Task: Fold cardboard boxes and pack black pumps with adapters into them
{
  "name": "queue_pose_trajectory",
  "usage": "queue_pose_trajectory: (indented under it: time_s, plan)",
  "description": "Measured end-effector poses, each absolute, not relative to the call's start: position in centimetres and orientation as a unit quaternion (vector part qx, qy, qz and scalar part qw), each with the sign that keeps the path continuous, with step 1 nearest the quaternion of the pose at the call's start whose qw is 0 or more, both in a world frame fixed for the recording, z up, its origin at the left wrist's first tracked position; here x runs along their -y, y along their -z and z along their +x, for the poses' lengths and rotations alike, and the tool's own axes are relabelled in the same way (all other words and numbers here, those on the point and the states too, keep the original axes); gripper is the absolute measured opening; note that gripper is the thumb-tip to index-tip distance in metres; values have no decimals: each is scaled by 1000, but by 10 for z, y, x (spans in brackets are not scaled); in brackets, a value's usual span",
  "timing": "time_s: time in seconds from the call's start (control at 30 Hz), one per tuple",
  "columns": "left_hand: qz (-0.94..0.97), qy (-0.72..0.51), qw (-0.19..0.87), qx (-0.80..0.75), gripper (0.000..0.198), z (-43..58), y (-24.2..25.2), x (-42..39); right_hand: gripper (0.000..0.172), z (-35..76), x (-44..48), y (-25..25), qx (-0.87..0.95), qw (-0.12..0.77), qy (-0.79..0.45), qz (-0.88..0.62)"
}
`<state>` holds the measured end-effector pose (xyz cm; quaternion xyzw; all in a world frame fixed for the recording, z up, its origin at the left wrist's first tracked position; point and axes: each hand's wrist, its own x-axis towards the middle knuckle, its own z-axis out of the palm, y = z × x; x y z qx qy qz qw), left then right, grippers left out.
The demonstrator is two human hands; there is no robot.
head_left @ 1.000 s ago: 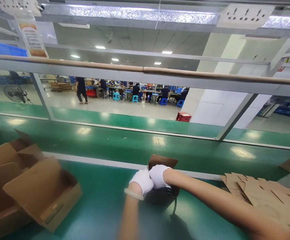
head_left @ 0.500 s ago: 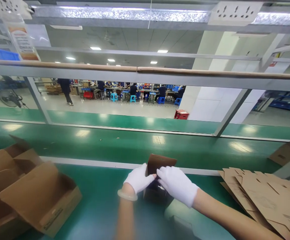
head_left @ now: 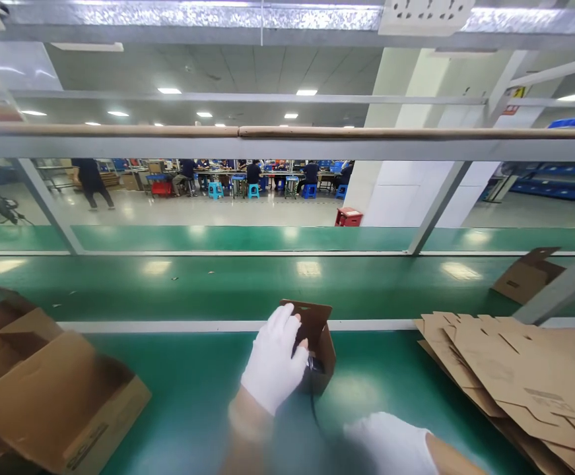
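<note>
A small open cardboard box [head_left: 325, 349] stands on the green work surface in front of me, its back flap raised. My left hand [head_left: 274, 359], in a white glove, is closed over the box's left side, with the thumb at the opening. Inside sits a shiny black object [head_left: 315, 363], mostly hidden, whose kind I cannot make out. From it a thin black cable [head_left: 313, 402] hangs out over the front and runs down toward my right hand [head_left: 391, 441]. That gloved hand is low, right of the box, its fingers blurred; whether it holds the cable is unclear.
Larger open cardboard boxes [head_left: 54, 396] stand at left. Flattened cartons [head_left: 509, 376] are stacked at right, with another open box [head_left: 527, 274] behind them. A white strip [head_left: 168, 326] and a metal frame post [head_left: 438, 208] lie beyond; people sit at far benches.
My right hand has left the box and moved down to the right. The black cable now shows outside the box. My left hand has shifted up over the box, and the view has turned slightly.
</note>
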<state>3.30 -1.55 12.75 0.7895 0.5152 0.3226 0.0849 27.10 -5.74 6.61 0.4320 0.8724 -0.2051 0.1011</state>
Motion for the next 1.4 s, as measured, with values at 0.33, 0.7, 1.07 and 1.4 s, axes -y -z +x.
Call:
queue_pose_trajectory:
  time_s: [0.33, 0.7, 1.07, 1.4]
  plan:
    - [834, -142, 168, -507, 36, 73, -96, -10, 87, 280, 41, -132, -522, -242, 775, 260]
    - [835, -99, 241, -484, 49, 70, -94, -21, 36, 256, 6, -139, -463, -509, 602, 406]
    - [822, -138, 310, -457, 50, 76, -117, -13, 25, 199, -11, -124, -800, 8, -53, 597]
    - [799, -116, 317, -498, 57, 63, -136, 5, 26, 167, -62, -113, -805, 164, -62, 567]
